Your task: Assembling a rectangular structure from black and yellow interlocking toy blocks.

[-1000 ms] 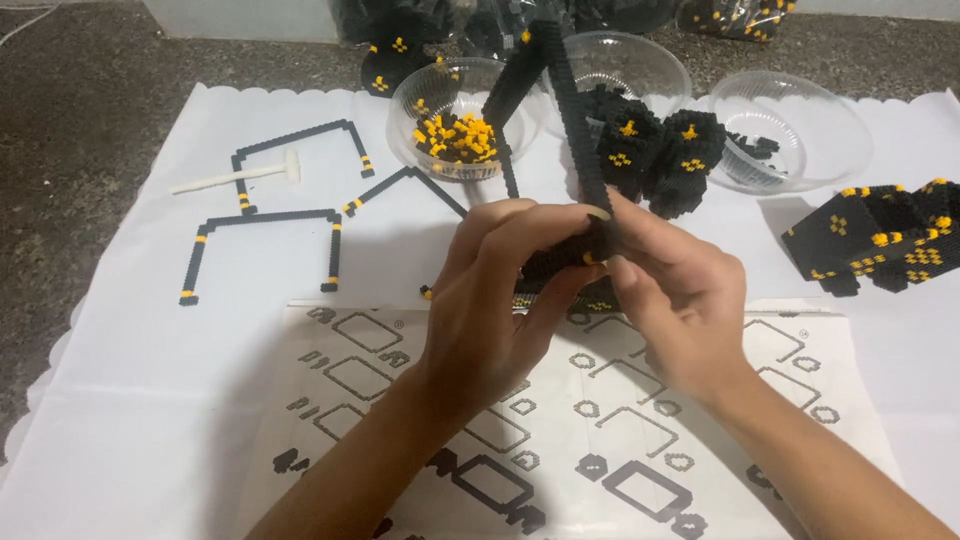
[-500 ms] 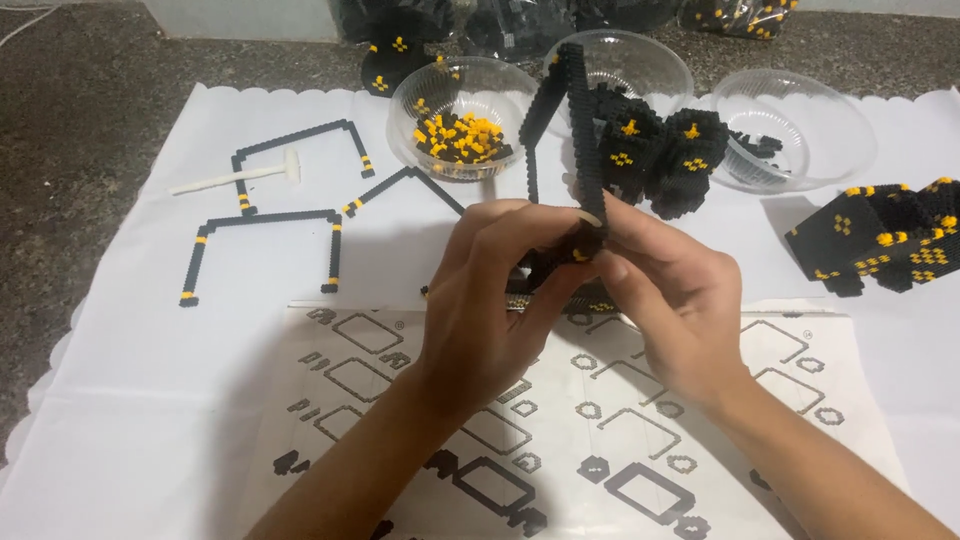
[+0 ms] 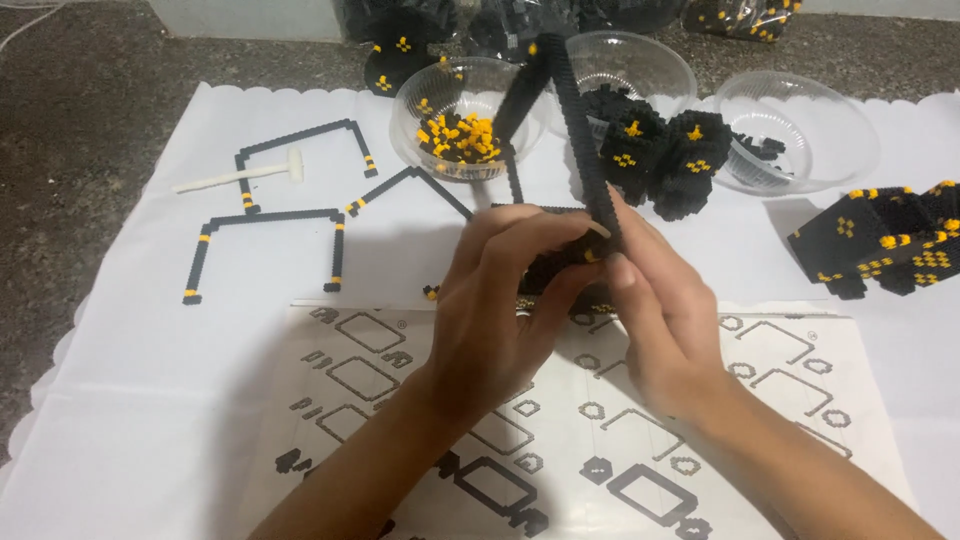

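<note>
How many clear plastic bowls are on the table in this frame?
3, in a row at the back: the left bowl holds yellow and black pieces, the middle bowl is behind the raised black strip, the right bowl is nearly empty.

Home hobby table: paper cloth (image 3: 120, 420), brick bowls (image 3: 455, 115)

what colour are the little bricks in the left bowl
Mostly orange-yellow bricks with some black, seen in the head view.

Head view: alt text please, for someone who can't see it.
Left hand and right hand together grip a black brick strip frame above a printed instruction sheet. Behind them sit a clear bowl of yellow bricks and a white hammer tool.
</note>
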